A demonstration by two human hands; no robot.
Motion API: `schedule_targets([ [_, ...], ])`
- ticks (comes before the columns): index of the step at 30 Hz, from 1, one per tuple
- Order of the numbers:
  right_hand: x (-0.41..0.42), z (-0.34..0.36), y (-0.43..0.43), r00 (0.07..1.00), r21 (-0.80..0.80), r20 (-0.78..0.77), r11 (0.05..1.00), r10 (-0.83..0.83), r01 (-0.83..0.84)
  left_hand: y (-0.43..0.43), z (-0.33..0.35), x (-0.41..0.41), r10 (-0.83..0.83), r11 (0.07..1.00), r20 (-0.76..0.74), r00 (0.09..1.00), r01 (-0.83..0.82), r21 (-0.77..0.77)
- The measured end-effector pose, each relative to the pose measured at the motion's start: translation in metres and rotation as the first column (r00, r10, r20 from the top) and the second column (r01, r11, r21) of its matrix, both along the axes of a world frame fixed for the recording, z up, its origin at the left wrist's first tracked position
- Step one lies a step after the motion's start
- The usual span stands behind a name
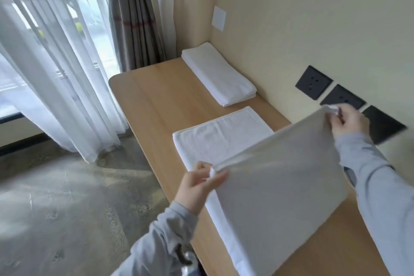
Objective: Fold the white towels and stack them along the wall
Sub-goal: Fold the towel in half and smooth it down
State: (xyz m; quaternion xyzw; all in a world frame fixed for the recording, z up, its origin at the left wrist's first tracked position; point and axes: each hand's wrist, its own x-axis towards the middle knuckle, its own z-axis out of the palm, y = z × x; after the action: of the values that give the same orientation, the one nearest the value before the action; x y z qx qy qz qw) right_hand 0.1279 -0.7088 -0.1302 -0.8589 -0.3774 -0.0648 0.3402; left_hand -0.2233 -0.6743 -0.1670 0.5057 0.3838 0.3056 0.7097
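Now both hands (197, 186) pinch the towel's (280, 186) corners.

The left hand (201, 182) is raised over the counter's (156, 96) outer edge, with thumb and fingers pinching one corner of a towel (280, 175). The right hand (348, 120) is lifted higher, over the wall-side edge, and pinches the other corner. Both arms, in grey sleeves (376, 175), reach forward and are spread apart.

A folded towel (218, 74) lies far along the wall (291, 18); nearer, a white towel (280, 186) has its near end raised (far half flat).
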Motion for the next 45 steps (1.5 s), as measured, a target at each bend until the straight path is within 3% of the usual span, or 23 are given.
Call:
schedule_targets([
  [5,-0.002,-0.038,0.113,0.995,-0.141,-0.05,0.986,0.087,-0.093,0.102,-0.054,-0.002,0.2,0.953,-0.072,0.977,-0.211,-0.216],
  [10,0.002,-0.112,0.2,0.981,-0.289,-0.183,0.951,0.06,-0.113,0.179,-0.111,0.009,0.286,0.906,-0.258,0.923,-0.348,-0.241],
  [12,0.001,-0.138,0.22,0.959,-0.334,-0.285,0.936,0.007,-0.106,0.195,-0.133,0.008,0.288,0.925,-0.472,0.833,-0.37,-0.087],
  [14,-0.001,-0.158,0.226,0.933,-0.312,-0.359,0.944,-0.014,-0.106,0.2,-0.144,0.007,0.314,0.94,-0.682,0.661,-0.316,0.127],
  [15,-0.002,-0.165,0.225,0.946,-0.26,-0.321,0.956,0.045,-0.134,0.199,-0.145,0.008,0.351,0.935,-0.714,0.606,-0.263,0.237],
  [17,-0.001,-0.173,0.218,0.953,-0.131,-0.106,0.947,0.283,-0.295,0.196,-0.144,0.018,0.464,0.849,-0.686,0.561,-0.059,0.526],
  [19,-0.002,-0.177,0.213,0.853,-0.15,0.09,0.853,0.515,-0.499,0.194,-0.14,0.036,0.467,0.745,-0.662,0.587,0.143,0.652],
  [21,-0.001,-0.179,0.21,0.723,-0.3,0.162,0.732,0.671,-0.612,0.195,-0.139,0.052,0.379,0.75,-0.693,0.614,0.235,0.618],
  [24,0.009,-0.182,0.201,0.613,-0.447,0.223,0.639,0.758,-0.627,0.196,-0.147,0.056,0.311,0.762,-0.705,0.637,0.276,0.585],
  [29,0.02,-0.173,0.205,0.552,-0.576,0.238,0.574,0.799,-0.583,0.202,-0.154,0.047,0.252,0.781,-0.687,0.681,0.277,0.56],
  [34,0.02,-0.151,0.223,0.554,-0.616,0.125,0.502,0.823,-0.607,0.213,-0.151,0.047,0.19,0.857,-0.681,0.707,0.219,0.466],
  [38,0.028,-0.142,0.231,0.669,-0.518,0.143,0.631,0.73,-0.578,0.228,-0.148,0.044,0.084,0.878,-0.694,0.715,0.276,0.391],
  [42,0.025,-0.166,0.241,0.771,-0.601,-0.036,0.602,0.636,-0.525,0.24,-0.146,0.036,0.042,0.846,-0.676,0.736,0.334,0.416],
  [45,0.022,-0.176,0.239,0.799,-0.552,0.005,0.667,0.602,-0.499,0.244,-0.145,0.033,0.02,0.824,-0.666,0.746,0.364,0.434],
])
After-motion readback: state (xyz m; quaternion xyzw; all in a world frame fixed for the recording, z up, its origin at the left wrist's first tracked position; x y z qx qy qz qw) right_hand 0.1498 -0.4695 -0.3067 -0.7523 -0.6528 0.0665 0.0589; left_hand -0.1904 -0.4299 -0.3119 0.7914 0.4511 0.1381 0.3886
